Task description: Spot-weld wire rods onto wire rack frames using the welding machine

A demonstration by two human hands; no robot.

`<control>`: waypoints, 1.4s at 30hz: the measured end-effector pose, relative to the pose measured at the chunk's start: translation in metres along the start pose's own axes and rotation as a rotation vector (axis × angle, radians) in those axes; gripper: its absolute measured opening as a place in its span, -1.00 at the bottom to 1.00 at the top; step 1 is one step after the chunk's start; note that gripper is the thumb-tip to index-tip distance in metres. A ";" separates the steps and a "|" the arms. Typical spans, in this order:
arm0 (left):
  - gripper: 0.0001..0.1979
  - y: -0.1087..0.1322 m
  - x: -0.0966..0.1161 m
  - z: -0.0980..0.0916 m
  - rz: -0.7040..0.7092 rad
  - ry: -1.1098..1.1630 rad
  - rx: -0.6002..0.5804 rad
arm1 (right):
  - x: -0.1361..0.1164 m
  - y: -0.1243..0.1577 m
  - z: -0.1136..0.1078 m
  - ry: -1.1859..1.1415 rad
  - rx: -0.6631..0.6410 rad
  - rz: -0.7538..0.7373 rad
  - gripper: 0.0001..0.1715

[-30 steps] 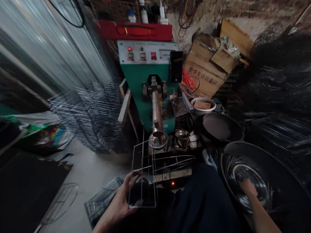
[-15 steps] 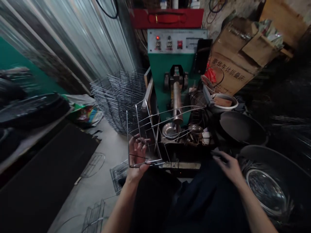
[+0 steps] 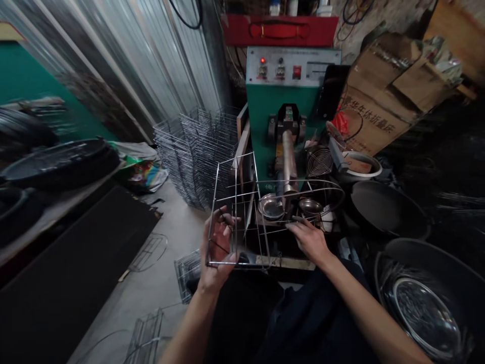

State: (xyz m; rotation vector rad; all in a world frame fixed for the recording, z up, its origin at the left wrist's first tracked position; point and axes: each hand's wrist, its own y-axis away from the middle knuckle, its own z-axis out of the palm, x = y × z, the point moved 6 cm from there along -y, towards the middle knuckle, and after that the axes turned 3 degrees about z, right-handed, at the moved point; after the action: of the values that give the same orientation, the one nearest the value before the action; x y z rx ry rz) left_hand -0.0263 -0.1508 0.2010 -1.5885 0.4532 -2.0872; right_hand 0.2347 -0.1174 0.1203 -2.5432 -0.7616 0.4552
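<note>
A wire rack (image 3: 236, 202) of thin metal rods, with a long curved loop reaching right, is held up in front of the green machine (image 3: 261, 116). Its lower left part is in my left hand (image 3: 220, 242), whose fingers curl around the rods. My right hand (image 3: 308, 237) is at the loop's lower rod, thumb and fingers close together; what is between the fingertips is too small to make out. Behind the loop is the machine's metal arm (image 3: 289, 162), and below it stands a small metal bowl (image 3: 272, 206).
A tall stack of wire racks (image 3: 195, 156) stands behind on the left. More wire frames (image 3: 146, 336) lie on the floor (image 3: 166, 273). Black pans (image 3: 388, 210) are at the right, beside a cardboard box (image 3: 382, 101). A black panel (image 3: 83, 263) is at the left.
My right hand has moved left and up to the wire loop. The rack, still in my left hand, is turned and shifted slightly right. The whole view has shifted.
</note>
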 end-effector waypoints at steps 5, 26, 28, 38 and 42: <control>-0.26 -0.007 0.006 0.002 0.027 -0.007 0.043 | 0.000 -0.012 -0.008 -0.033 0.020 -0.024 -0.48; -0.26 -0.021 -0.002 -0.008 -0.006 0.106 0.129 | 0.004 -0.035 -0.008 0.007 -0.032 0.008 -0.56; -0.26 -0.021 -0.003 -0.009 -0.015 0.117 0.124 | 0.003 -0.034 -0.011 0.061 -0.034 0.006 -0.58; -0.30 -0.032 -0.002 -0.008 -0.068 0.162 0.106 | 0.015 -0.034 -0.033 0.398 -0.108 -0.001 -0.65; -0.28 -0.040 -0.005 -0.007 -0.093 0.196 0.091 | 0.017 -0.037 -0.030 0.396 -0.115 -0.008 -0.68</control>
State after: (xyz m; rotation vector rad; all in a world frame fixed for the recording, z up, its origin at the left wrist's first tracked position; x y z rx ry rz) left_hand -0.0389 -0.1145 0.2162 -1.3848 0.3505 -2.3110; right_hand 0.2451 -0.0899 0.1613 -2.6147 -0.6616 -0.1005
